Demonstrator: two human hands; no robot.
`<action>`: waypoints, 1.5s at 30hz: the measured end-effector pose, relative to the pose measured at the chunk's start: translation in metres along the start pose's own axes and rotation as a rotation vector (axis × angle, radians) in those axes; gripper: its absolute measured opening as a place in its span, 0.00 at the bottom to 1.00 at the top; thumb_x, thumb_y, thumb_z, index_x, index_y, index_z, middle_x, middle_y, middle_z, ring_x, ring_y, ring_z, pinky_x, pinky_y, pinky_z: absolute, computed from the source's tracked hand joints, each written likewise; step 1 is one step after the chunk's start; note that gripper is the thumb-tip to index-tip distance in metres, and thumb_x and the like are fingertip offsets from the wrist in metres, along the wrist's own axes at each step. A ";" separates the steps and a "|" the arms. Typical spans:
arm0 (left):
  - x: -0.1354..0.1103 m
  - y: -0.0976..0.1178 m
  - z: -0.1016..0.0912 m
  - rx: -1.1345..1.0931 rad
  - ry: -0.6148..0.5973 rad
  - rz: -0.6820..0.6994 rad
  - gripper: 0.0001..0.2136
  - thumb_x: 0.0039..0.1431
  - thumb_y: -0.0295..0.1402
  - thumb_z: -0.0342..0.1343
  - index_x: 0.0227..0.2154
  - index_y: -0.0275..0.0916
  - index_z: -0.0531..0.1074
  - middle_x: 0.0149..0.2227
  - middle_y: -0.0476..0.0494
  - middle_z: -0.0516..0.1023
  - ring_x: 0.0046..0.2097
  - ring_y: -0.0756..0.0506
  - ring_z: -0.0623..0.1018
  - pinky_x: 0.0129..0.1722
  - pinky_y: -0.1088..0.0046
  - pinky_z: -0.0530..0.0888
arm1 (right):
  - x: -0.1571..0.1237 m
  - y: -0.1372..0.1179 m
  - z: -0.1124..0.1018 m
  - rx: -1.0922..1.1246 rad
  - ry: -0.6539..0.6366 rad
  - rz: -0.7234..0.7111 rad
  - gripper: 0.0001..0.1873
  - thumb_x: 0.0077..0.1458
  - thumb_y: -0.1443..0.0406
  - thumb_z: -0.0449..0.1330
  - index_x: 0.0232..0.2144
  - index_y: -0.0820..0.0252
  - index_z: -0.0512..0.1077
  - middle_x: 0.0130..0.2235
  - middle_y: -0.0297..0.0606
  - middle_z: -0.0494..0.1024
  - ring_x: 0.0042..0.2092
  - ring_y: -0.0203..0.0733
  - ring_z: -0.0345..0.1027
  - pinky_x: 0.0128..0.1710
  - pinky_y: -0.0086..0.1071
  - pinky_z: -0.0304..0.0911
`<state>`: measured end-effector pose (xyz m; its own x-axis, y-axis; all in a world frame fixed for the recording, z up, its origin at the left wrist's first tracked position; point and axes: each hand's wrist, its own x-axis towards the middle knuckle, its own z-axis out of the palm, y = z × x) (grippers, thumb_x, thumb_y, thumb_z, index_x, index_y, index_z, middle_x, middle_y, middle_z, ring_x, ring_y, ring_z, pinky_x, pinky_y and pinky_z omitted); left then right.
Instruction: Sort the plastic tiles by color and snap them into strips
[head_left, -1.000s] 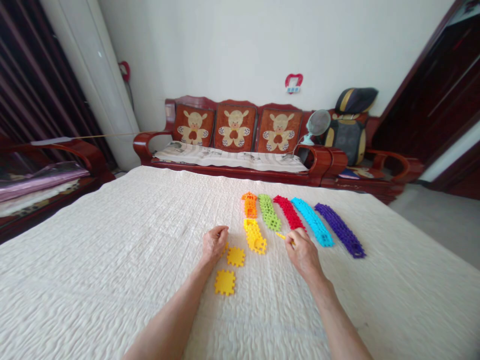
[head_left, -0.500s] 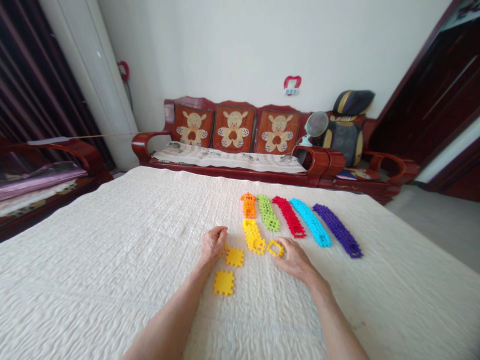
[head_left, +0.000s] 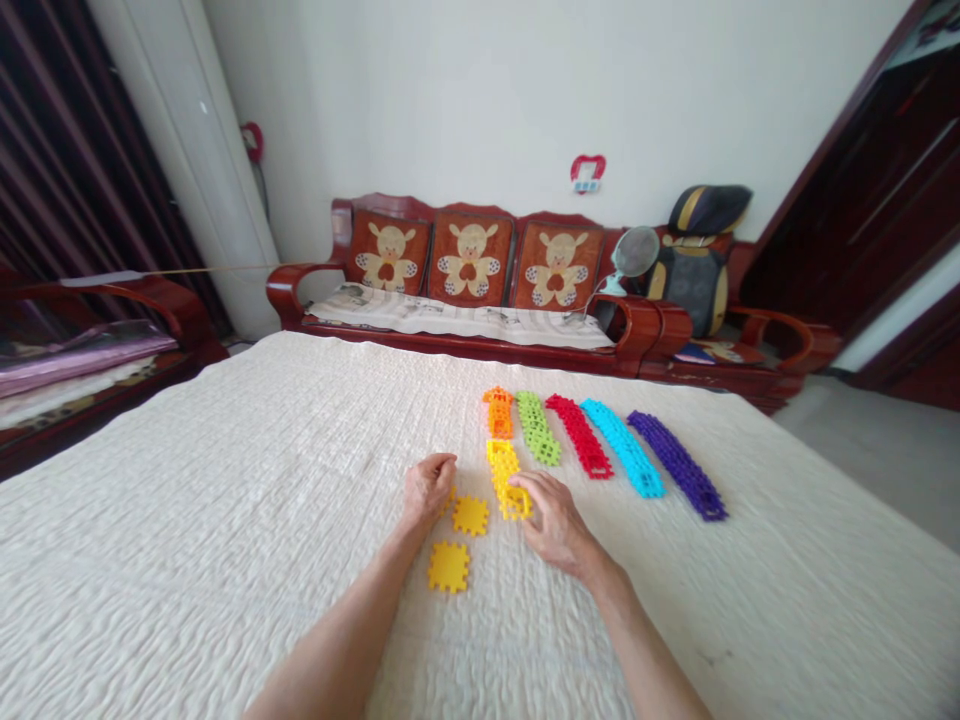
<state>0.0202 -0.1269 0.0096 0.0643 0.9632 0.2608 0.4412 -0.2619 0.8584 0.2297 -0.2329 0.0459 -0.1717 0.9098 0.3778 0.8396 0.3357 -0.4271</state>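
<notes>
Your yellow row (head_left: 504, 467) of joined, notch-edged pieces lies lengthwise ahead of you, and at its near end your right hand (head_left: 555, 520) grips a yellow frame (head_left: 526, 505) with an open middle; whether the two are joined, you cannot tell. To their left, the far square (head_left: 470, 516) and the near square (head_left: 448, 567), both solid yellow with toothed edges, lie flat and apart, while a mostly hidden yellow piece (head_left: 450, 499) shows beside your left hand (head_left: 429, 486).

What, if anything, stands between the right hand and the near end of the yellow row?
Nothing visible does. The right hand is at the near end of the yellow row, its fingers on a yellow piece there. Two loose yellow squares lie to the left, out of the way.
</notes>
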 end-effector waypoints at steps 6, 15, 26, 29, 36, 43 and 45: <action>-0.001 0.002 0.000 -0.007 0.006 0.003 0.15 0.56 0.33 0.48 0.35 0.36 0.79 0.31 0.45 0.82 0.32 0.48 0.77 0.34 0.73 0.71 | -0.001 0.000 0.010 -0.067 0.002 -0.017 0.34 0.38 0.76 0.50 0.51 0.58 0.67 0.53 0.43 0.71 0.58 0.46 0.58 0.58 0.45 0.52; 0.000 -0.002 0.001 -0.001 0.002 0.003 0.15 0.56 0.34 0.48 0.36 0.37 0.79 0.33 0.45 0.82 0.33 0.47 0.78 0.35 0.72 0.71 | -0.003 0.007 0.009 -0.022 0.101 -0.043 0.34 0.40 0.74 0.52 0.54 0.60 0.64 0.58 0.45 0.65 0.61 0.47 0.55 0.60 0.44 0.52; 0.001 -0.002 0.001 -0.089 0.019 -0.052 0.14 0.56 0.34 0.49 0.36 0.36 0.79 0.32 0.45 0.82 0.34 0.47 0.79 0.35 0.74 0.72 | -0.008 0.032 0.025 0.161 0.297 0.236 0.16 0.50 0.68 0.50 0.42 0.59 0.70 0.44 0.44 0.74 0.49 0.44 0.68 0.52 0.39 0.62; 0.000 0.005 -0.001 -0.035 -0.026 0.014 0.13 0.56 0.33 0.49 0.36 0.37 0.79 0.33 0.44 0.82 0.35 0.47 0.79 0.37 0.73 0.73 | -0.008 0.030 0.026 0.135 0.305 0.206 0.14 0.51 0.67 0.50 0.40 0.59 0.70 0.43 0.44 0.75 0.48 0.44 0.68 0.51 0.39 0.63; -0.010 0.020 0.007 0.229 -0.200 0.473 0.13 0.54 0.25 0.48 0.36 0.38 0.78 0.37 0.39 0.81 0.41 0.44 0.78 0.47 0.66 0.71 | -0.010 0.029 0.026 0.105 0.298 0.273 0.18 0.50 0.67 0.50 0.43 0.60 0.70 0.40 0.42 0.77 0.44 0.43 0.71 0.48 0.37 0.64; -0.016 0.020 0.015 0.250 -0.372 0.584 0.14 0.57 0.24 0.47 0.37 0.39 0.77 0.37 0.43 0.80 0.43 0.45 0.77 0.47 0.67 0.71 | -0.008 0.032 0.029 0.124 0.297 0.124 0.17 0.48 0.70 0.51 0.42 0.59 0.70 0.40 0.41 0.78 0.44 0.44 0.71 0.46 0.38 0.66; -0.017 0.019 0.015 0.235 -0.378 0.591 0.13 0.56 0.23 0.47 0.36 0.39 0.77 0.37 0.44 0.80 0.43 0.46 0.77 0.47 0.67 0.70 | -0.008 0.033 0.030 0.126 0.312 0.104 0.17 0.48 0.70 0.51 0.42 0.59 0.70 0.40 0.41 0.78 0.44 0.44 0.71 0.46 0.38 0.66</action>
<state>0.0413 -0.1470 0.0149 0.6356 0.6314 0.4441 0.4146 -0.7645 0.4936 0.2434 -0.2218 0.0044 0.0938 0.8287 0.5517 0.7710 0.2901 -0.5669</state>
